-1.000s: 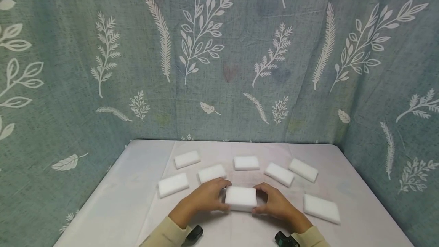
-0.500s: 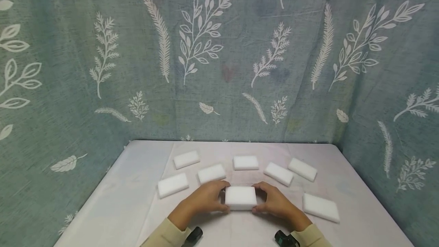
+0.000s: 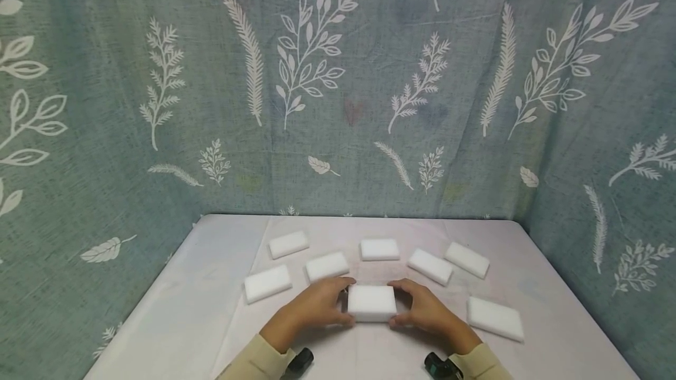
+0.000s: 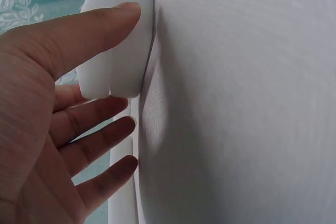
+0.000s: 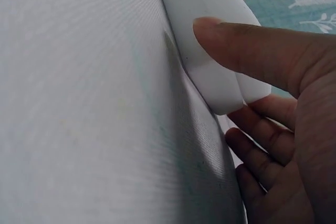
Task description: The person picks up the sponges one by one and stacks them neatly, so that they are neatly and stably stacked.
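Note:
Two white sponges (image 3: 372,304), one lying on the other, stand at the front middle of the table between both hands. A seam parts the upper sponge (image 4: 95,72) from the lower sponge (image 4: 128,61) in the left wrist view. My left hand (image 3: 319,304) pinches the stack's left end, thumb on the near side, fingers at the far side. On the right end, my right hand (image 3: 426,308) holds it the same way, its thumb (image 5: 231,43) across the near face. Some fingertips are hidden behind the stack.
Several single white sponges lie around the hands: a near-left sponge (image 3: 267,284), a back-middle sponge (image 3: 379,250), a back-right sponge (image 3: 467,260) and a right sponge (image 3: 495,318). A leaf-patterned green cloth (image 3: 338,104) hangs behind and beside the pale table (image 3: 174,321).

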